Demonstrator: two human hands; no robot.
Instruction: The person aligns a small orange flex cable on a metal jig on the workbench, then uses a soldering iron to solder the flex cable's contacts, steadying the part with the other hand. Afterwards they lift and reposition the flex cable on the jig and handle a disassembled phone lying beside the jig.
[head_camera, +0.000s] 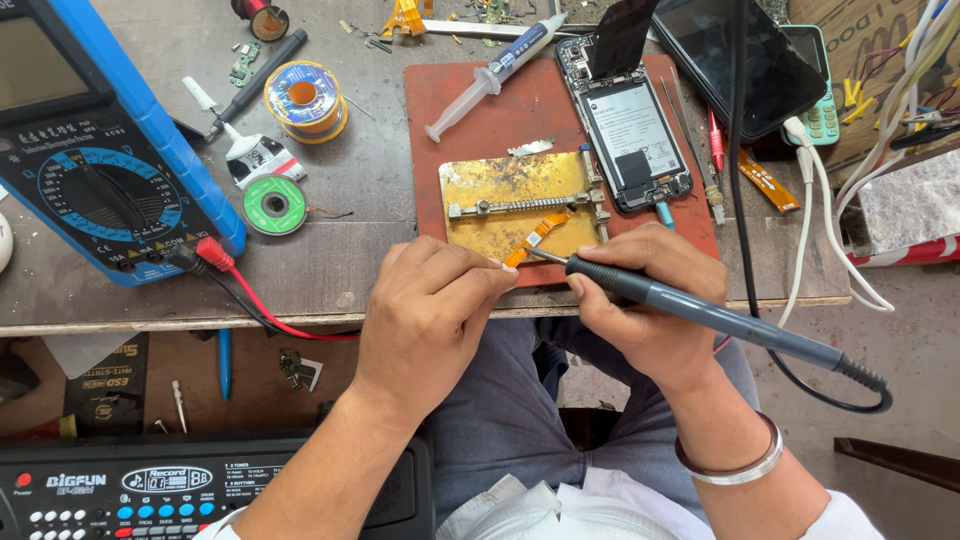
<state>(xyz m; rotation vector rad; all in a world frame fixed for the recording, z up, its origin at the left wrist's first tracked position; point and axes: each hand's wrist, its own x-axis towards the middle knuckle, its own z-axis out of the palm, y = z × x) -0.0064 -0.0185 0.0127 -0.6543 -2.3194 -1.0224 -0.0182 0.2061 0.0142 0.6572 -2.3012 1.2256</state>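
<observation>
A: What takes up most of the worktop (330, 270)?

B: The blue multimeter (95, 150) at the far left, with red and black leads plugged in at its lower edge. Next in size is the red-brown mat (480, 110) in the middle, then the opened phone (630, 125) lying on the mat's right side, its long axis running away from the person.

A: And the thing being worked on?

B: A gold-coloured holder plate (500, 185) sits on the mat's near half. An orange flex cable (540, 232) lies on it at a slant, its lower end toward the person.

A: Which way does the soldering iron (700, 315) point?

B: Its long axis runs from lower right to upper left. The tip lies at the flex cable on the plate, and the cord end trails off to the right, past the worktop's edge.

A: How are the hands set?

B: The right hand (645, 300) has its grip closed on the iron's dark handle near the front, fingers curled over it, wrist over the lap, a metal bangle on the forearm. The left hand (430, 310) comes in from lower left, fingers pinched together on a thin tool that reaches toward the cable; what sort of tool I cannot tell.

A: Smaller things?

B: A syringe (495, 70) lies slanted across the mat's far corner, a solder spool (305, 98) and a green wick reel (273, 205) left of the mat.
</observation>
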